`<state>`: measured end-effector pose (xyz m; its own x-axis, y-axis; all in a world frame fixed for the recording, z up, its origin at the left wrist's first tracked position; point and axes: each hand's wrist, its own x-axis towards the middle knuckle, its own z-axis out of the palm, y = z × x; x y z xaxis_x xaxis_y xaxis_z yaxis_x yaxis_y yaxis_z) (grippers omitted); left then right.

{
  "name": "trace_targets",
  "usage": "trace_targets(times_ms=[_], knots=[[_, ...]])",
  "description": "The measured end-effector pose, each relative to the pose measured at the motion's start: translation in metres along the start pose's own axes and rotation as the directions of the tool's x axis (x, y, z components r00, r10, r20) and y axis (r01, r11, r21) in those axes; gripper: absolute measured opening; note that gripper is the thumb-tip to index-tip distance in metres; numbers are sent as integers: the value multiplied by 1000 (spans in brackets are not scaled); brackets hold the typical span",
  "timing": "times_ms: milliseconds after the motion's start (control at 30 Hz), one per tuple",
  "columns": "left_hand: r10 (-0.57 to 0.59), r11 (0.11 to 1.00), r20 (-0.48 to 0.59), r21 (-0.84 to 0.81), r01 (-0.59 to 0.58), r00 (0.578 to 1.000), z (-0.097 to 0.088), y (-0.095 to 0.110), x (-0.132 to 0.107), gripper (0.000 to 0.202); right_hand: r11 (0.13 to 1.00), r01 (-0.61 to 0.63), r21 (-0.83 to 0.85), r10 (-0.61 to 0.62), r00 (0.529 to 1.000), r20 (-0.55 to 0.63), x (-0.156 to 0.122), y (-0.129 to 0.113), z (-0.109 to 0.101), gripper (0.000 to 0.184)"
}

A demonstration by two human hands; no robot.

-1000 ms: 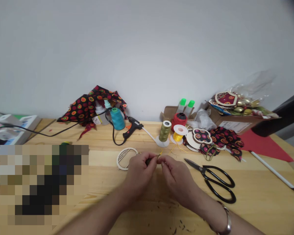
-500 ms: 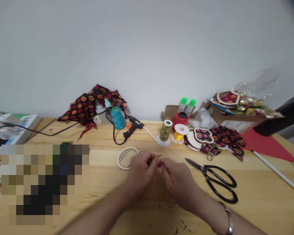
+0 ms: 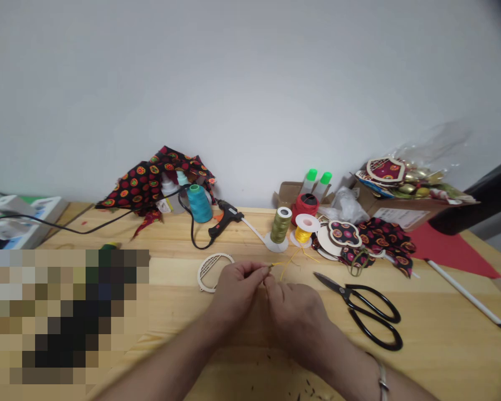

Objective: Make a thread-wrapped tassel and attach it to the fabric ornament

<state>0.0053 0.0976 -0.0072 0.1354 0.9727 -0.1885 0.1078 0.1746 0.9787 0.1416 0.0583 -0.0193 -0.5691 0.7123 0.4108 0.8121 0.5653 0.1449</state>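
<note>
My left hand (image 3: 237,287) is closed in a pinch on thin yellow cord (image 3: 279,264), with a small dark green bit showing at the fingertips. Right against it, my right hand (image 3: 294,306) is also closed, its thumb and forefinger meeting the cord; the exact grip is hidden. Loose yellow strands trail between the hands and a white spool of yellow cord (image 3: 306,228). Just left of my left hand lies a round wooden frame (image 3: 201,273) with a lattice, partly covered by the hand. Black-handled scissors (image 3: 346,295) lie to the right of my right hand.
Behind the hands stand an olive thread spool (image 3: 279,227), a red spool (image 3: 305,207) and a teal cone (image 3: 200,204) beside a glue gun (image 3: 225,217). Patterned fabric (image 3: 137,181) is heaped at the wall. Fabric-covered wooden pieces (image 3: 344,234) and a white stick (image 3: 467,295) lie rightward.
My fingertips have drawn closer together, and my right hand has turned slightly more knuckles-up. Less of the dark green piece shows in my left hand. The whole view has shifted a little.
</note>
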Motion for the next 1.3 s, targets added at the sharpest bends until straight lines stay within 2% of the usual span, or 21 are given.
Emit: trace_targets(times_ms=[200, 367, 433, 533, 567, 600, 633, 667, 700, 733, 767, 800, 867, 933, 1033, 1300], knots=[[-160, 942, 116, -277, 187, 980, 2, -7, 1, 24, 996, 40, -76, -40, 999, -2, 0, -8, -7, 17], [-186, 872, 179, -423, 246, 966, 1, -2, 3, 27, 989, 142, -34, -139, 988, 72, 0, -12, -17, 21], [-181, 855, 181, -457, 246, 967, 0, 0, 4, 27, 977, 210, 35, -213, 973, 94, 0, -11, -22, 21], [-171, 838, 177, -491, 237, 969, -1, 1, 4, 26, 897, 277, 345, -310, 950, 45, 0, -5, -26, 14], [-169, 835, 179, -496, 237, 969, -1, 1, 3, 26, 850, 241, 469, -285, 958, 25, 1, -3, -27, 20], [-168, 834, 182, -498, 238, 969, 0, 2, 3, 26, 808, 156, 568, -205, 978, 23, 3, 0, -26, 26], [-170, 833, 184, -499, 241, 968, 0, 2, 2, 26, 772, 25, 635, -72, 996, 48, 4, 4, -24, 31], [-172, 832, 187, -498, 244, 967, 0, 2, 2, 26, 724, -128, 678, 88, 992, 94, 7, 7, -21, 34], [-174, 832, 188, -496, 247, 967, 0, 3, 1, 27, 648, -278, 709, 246, 957, 151, 9, 11, -17, 35], [-177, 833, 188, -494, 249, 966, 1, 3, 1, 27, 544, -398, 739, 377, 903, 208, 12, 14, -13, 33], [-179, 834, 188, -491, 250, 966, 1, 4, 1, 27, 422, -472, 774, 463, 846, 264, 15, 17, -9, 27], [-180, 836, 190, -487, 252, 965, 1, 4, 0, 27, 298, -508, 808, 508, 801, 316, 17, 19, -5, 21], [-178, 842, 199, -476, 254, 964, 2, 4, 0, 28, 80, -508, 858, 539, 746, 391, 20, 22, 0, 16], [-171, 849, 216, -462, 255, 961, 2, 4, -1, 28, -48, -486, 872, 570, 704, 424, 22, 22, 2, 15], [-152, 858, 263, -444, 259, 953, 3, 3, -4, 28, -107, -465, 879, 600, 674, 430, 22, 23, 1, 19], [-111, 868, 320, -430, 249, 941, 2, 2, -4, 31, -127, -459, 879, 586, 680, 440, 23, 27, -6, 20]])
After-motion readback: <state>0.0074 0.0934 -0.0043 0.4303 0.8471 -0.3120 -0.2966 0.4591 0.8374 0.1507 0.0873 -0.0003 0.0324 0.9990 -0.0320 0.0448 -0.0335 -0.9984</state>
